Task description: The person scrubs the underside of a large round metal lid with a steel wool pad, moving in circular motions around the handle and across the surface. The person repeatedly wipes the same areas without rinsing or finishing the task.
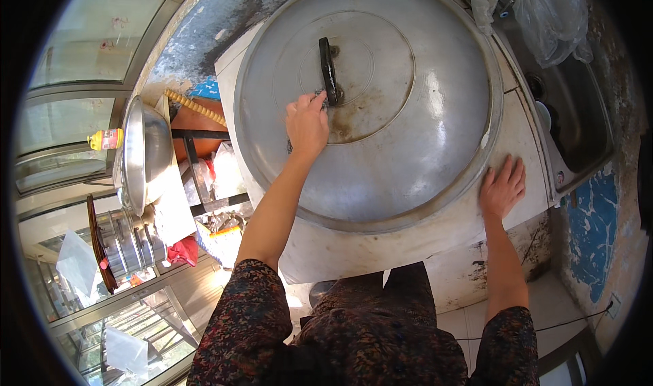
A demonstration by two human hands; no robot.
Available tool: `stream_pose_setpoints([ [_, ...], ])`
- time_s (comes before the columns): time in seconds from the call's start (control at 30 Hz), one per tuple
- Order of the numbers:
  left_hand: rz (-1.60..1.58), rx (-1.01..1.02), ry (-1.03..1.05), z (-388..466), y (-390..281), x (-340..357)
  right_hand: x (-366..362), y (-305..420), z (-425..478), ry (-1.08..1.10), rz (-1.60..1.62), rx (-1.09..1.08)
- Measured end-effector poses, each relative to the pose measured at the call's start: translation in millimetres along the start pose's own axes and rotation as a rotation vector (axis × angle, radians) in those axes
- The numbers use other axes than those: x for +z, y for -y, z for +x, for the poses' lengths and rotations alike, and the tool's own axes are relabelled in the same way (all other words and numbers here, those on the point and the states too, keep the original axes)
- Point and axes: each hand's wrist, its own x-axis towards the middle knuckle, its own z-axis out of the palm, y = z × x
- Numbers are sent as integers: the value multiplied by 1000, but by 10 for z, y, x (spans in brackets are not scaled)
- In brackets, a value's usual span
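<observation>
A very large domed metal lid (387,177) covers most of the tiled stove top (347,248) before me. My left hand (307,123) presses on the lid, just beside the lower end of its black handle (327,72). Bits of a grey scouring pad, probably steel wool (320,93), show at its fingertips; most of the pad is hidden under the hand. Brown stains (343,127) mark the metal around the handle. To the right of the lid, my right hand (502,187) lies flat on the tiles, fingers apart, holding nothing.
A metal sink (576,126) is set in at the right, with clear plastic bags (551,18) above its far end. On the left, a large steel basin (148,154) stands near a yellow bottle (107,139) and stacked steel pots (125,243). A power cord (571,321) runs to the right wall.
</observation>
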Motion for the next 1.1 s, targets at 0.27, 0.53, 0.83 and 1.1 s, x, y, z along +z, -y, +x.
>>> stream_pose_setpoints([
  [0.27,-890,-415,-146,-974,-192,-386,-303,126,101,51,252,2],
  [0.53,-1439,-394,-38,-1618,-864,-464,-1372,1987,-745,654,1362,-358],
  [0.83,-409,-821,-472,-1889,1203,190,-1156,2225,119,474,1513,-52],
  [1.1,263,-993,-97,-2310,1693,886,-904,3098,1639,145,506,-471],
])
